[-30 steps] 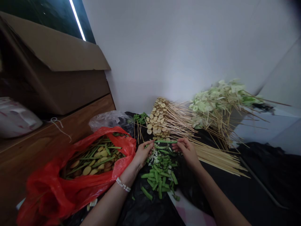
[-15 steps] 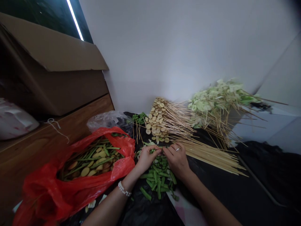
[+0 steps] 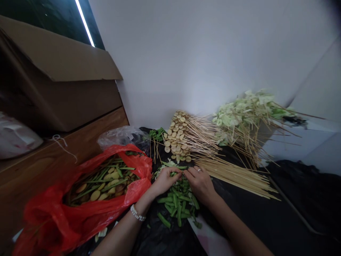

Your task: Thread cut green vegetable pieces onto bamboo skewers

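Observation:
My left hand (image 3: 165, 180) and my right hand (image 3: 201, 183) meet at the fingertips above a pile of cut green bean pieces (image 3: 177, 206). The fingers of both are pinched together, and a green piece shows beside the left fingertips; what exactly lies between them is too small to tell. Just beyond are loose bamboo skewers (image 3: 239, 176) and a stack of skewered potato slices (image 3: 176, 137). A small bunch of skewered green beans (image 3: 157, 134) lies left of that stack.
At the left, an open red plastic bag (image 3: 64, 222) holds bean pieces and potato slices. Behind it stand a clear bag (image 3: 124, 137) and a cardboard box (image 3: 80, 101). Skewered cabbage (image 3: 245, 110) leans at the right back, near a black bag (image 3: 309, 185).
Both hands have shifted slightly down and remain fingertip to fingertip. A green piece beyond the fingertips is more visible now.

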A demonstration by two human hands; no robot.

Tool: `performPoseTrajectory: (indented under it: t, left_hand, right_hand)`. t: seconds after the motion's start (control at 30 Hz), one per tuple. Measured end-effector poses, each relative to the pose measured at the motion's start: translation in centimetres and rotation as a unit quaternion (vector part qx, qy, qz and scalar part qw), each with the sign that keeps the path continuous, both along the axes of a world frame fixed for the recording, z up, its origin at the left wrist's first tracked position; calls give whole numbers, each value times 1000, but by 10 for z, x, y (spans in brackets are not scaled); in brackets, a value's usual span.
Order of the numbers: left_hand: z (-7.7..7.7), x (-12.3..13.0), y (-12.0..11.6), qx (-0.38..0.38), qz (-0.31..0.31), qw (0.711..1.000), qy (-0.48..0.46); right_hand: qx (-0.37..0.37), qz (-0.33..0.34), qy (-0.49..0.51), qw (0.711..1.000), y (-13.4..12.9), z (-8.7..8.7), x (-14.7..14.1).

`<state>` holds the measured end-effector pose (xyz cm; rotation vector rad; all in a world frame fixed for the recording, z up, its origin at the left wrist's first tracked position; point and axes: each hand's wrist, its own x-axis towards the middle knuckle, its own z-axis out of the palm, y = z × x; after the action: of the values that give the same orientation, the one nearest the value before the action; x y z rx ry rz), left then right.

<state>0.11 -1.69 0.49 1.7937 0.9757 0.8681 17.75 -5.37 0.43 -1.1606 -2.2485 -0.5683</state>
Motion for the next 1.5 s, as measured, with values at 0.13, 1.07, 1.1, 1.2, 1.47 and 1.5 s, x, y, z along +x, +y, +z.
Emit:
performPoseTrajectory:
  t: [0.13, 1.07, 1.1, 1.2, 1.47, 1.5]
  left_hand:
    - [2, 1, -1, 40, 32, 999, -17]
    - [2, -7, 4, -149, 47, 986, -50]
    - [3, -7, 2, -168, 31, 984, -48]
    - [7, -7, -1, -179, -10, 983, -44]
    - [6, -1, -5, -176, -6, 983, -59]
    - [5, 0, -5, -171, -5, 984, -55]
  right_hand:
    - [30, 9, 1, 1000, -3, 1, -2]
    - [-240, 44, 707, 664, 8, 22, 11]
    - [-240, 47, 707, 664, 8, 22, 10]
    - [-242, 51, 706, 663, 7, 20, 8]
    - [-307, 75, 692, 650, 5, 12, -7]
    - [-314, 79, 687, 651, 4, 10, -9]
